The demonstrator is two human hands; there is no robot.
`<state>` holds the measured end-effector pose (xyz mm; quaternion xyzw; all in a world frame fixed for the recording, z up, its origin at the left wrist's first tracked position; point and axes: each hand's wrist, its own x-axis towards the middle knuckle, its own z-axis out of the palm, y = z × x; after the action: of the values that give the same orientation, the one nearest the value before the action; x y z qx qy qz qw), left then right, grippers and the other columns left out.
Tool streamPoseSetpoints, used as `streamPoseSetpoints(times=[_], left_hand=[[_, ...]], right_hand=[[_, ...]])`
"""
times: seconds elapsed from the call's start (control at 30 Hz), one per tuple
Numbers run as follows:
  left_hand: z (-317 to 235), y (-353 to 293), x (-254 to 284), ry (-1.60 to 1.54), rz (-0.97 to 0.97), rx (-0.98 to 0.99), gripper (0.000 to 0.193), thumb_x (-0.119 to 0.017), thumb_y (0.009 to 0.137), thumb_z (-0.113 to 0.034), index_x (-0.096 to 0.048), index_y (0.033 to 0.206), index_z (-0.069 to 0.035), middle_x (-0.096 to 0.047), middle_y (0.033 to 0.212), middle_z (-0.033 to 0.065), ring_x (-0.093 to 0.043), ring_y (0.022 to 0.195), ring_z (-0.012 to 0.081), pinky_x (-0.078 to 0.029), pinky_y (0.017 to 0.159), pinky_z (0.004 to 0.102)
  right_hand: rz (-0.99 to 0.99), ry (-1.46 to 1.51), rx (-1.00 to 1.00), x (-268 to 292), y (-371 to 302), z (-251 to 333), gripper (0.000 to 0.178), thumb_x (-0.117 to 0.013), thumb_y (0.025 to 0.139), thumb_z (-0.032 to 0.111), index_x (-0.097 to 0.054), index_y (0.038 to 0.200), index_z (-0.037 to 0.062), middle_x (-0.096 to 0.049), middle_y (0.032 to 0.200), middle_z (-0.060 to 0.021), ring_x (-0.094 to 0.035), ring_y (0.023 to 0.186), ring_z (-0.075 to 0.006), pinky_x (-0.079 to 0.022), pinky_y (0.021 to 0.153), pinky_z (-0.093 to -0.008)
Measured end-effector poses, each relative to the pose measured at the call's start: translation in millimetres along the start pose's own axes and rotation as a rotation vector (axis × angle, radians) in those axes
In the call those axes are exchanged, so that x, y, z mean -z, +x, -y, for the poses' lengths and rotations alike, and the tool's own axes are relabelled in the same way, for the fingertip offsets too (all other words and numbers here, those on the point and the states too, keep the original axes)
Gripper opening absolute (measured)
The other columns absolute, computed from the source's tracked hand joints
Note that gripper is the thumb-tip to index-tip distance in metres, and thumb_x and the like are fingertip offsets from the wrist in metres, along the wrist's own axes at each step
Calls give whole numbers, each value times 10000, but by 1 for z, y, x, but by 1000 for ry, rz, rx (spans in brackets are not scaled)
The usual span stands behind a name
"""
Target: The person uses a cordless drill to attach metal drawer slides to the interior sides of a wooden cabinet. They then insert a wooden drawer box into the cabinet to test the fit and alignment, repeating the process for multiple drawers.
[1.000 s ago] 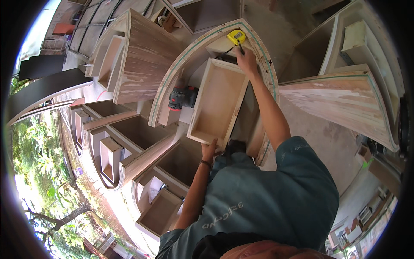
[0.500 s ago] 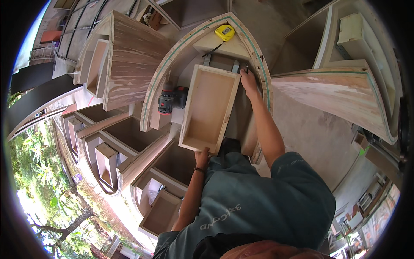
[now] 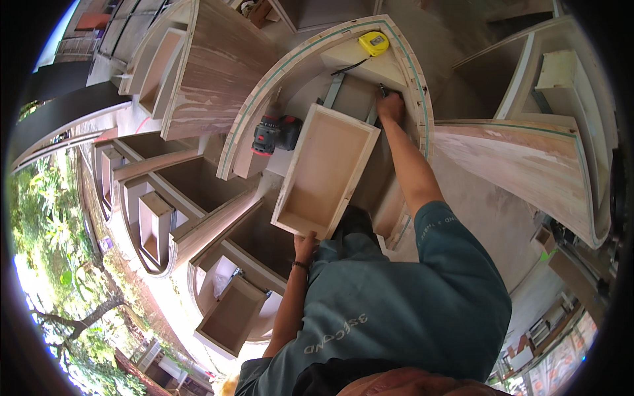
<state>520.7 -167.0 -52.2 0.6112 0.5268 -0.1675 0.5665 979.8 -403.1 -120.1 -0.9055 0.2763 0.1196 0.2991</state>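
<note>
An unpainted wooden drawer box (image 3: 322, 173) sits tilted across the near half of a boat-shaped cabinet frame (image 3: 285, 65). My left hand (image 3: 305, 248) is closed round its near edge at the lower left corner. Beyond the drawer's far right corner, inside the frame, my right hand (image 3: 391, 107) is closed on a small dark pen-like tool (image 3: 383, 90); its exact kind is unclear. A metal drawer slide (image 3: 335, 90) shows past the drawer's far end. A second slide by my right wrist is mostly hidden.
A cordless drill (image 3: 275, 134) lies left of the drawer. On the frame's far ledge rests a yellow tape measure (image 3: 374, 43). Similar curved cabinets surround me, including one at right (image 3: 522, 148) and one at left (image 3: 214, 69); several have small drawers.
The drawer has come back toward me relative to the frame, exposing more of the slide. My right hand has moved away from the drawer's far corner, deeper into the frame. The view has shifted.
</note>
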Motion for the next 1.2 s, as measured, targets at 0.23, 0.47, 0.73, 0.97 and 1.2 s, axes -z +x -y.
streamPoseSetpoints(times=[0.23, 0.47, 0.73, 0.97, 1.2], left_hand=[[-11, -7, -4, 95, -54, -25, 484, -718, 812, -192, -576, 1212, 42, -710, 998, 156, -699, 832, 226, -550, 684, 347], [-13, -18, 2, 105, -95, -118, 414, -715, 807, -195, -610, 1135, 32, -711, 876, 133, -683, 726, 218, -542, 633, 344], [-15, -19, 2, 169, -134, -155, 341, -717, 796, -211, -655, 1046, 14, -718, 841, 118, -698, 736, 206, -540, 656, 352], [-9, -15, 2, 181, -113, -104, 325, -718, 793, -209, -668, 1026, 13, -726, 820, 113, -698, 703, 206, -542, 655, 358], [12, -5, 5, 265, -186, -294, 347, -714, 793, -237, -655, 999, 36, -719, 828, 154, -713, 737, 268, -553, 693, 391]], right_hand=[[-22, -128, 43, 3, 2, 8, 559, -748, 781, 549, -777, 1031, 51, -746, 1069, -219, -719, 1018, -393, -568, 890, -481], [13, -159, 94, 1, 2, -2, 524, -774, 764, 503, -779, 1006, 38, -745, 1052, -230, -721, 1003, -397, -570, 880, -484], [36, -142, 110, 3, -10, 2, 518, -781, 757, 471, -779, 1013, 22, -743, 1024, -243, -726, 985, -396, -577, 871, -475], [80, -57, -3, 7, -10, 9, 510, -791, 759, 437, -761, 1045, 17, -730, 1089, -247, -711, 1032, -398, -572, 889, -488], [64, -137, 156, 5, -18, 12, 358, -692, 863, 327, -756, 1053, 31, -722, 1130, -230, -698, 1065, -401, -558, 911, -504]])
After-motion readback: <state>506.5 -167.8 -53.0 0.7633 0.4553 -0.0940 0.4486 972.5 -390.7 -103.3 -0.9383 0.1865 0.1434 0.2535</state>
